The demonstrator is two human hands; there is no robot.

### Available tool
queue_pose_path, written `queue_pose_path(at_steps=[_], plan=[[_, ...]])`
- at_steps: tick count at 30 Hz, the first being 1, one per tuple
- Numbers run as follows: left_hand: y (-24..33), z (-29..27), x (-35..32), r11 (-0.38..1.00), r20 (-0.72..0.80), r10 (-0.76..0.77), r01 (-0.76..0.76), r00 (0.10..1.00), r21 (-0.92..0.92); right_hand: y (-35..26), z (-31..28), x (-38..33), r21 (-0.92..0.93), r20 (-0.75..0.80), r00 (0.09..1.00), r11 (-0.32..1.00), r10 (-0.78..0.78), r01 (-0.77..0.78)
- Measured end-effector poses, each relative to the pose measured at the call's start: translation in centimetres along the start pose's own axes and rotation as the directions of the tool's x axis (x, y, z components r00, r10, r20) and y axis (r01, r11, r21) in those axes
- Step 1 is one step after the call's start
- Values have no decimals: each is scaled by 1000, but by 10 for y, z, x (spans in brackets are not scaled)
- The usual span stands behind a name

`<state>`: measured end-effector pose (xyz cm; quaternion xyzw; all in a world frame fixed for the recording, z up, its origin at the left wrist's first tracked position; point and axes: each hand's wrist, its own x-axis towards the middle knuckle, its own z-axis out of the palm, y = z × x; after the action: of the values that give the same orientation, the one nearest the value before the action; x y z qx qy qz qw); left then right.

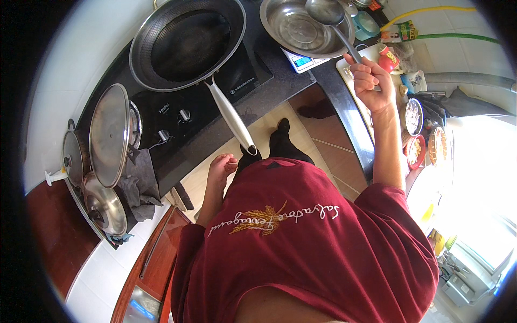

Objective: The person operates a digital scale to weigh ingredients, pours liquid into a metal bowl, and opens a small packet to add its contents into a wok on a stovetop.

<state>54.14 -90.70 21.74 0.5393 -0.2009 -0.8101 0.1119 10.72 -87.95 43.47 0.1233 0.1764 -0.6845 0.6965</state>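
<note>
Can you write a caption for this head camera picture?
Right hand lifts a ladle over a steel bowl; empty pan waits.

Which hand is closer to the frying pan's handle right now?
Left. The left hand hangs empty just left of the tip of the frying pan's handle, not touching it. The right hand is away to the right, gripping the ladle over the steel bowl.

Right hand [369, 81] is up in the upper right of the frame, fingers curled closed, forearm stretched upward; left hand [221, 168] hangs loose and half-curled at centre
</note>
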Motion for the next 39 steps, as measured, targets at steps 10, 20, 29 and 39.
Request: queue_pose_path(at_steps=[10, 20, 29, 39], plan=[[-7, -4, 14, 1000, 15, 15, -15, 1000, 1, 0, -6, 3, -7, 7, 1000, 1000, 3, -3], [-3, -1, 4, 999, 28, -5, 6, 1000, -35, 6, -2, 3, -211, -155, 984, 976, -92, 58], [-6, -4, 5, 1000, 12, -4, 4, 1000, 4, 20, -3, 6, -434, -287, 932, 897, -222, 80], [-18, -9, 3, 1000, -16, -10, 9, 1000, -10, 13, -11, 3, 94, 5, 999, 995, 45, -45]])
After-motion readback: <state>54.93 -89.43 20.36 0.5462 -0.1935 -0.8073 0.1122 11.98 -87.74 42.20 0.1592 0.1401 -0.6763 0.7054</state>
